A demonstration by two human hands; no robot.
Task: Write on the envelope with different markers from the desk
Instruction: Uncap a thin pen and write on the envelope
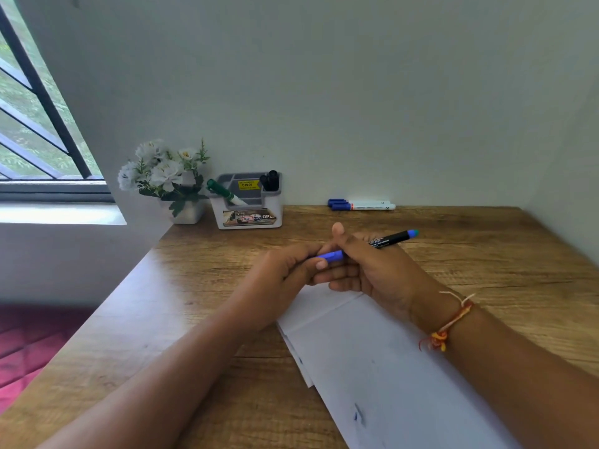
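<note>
Your right hand [372,273] grips the blue-capped marker [393,238], likely light, stiff and slick, by its barrel while your left hand [282,273] pinches the cap, above the thin, limp envelope [372,367] on the desk [486,254].

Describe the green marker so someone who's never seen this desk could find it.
At the back left corner of the wooden desk, beside the pot of white flowers, stands a white organiser. The green marker leans out of its left side, cap up. It is the only green one; the black markers there stand upright on the right.
</note>
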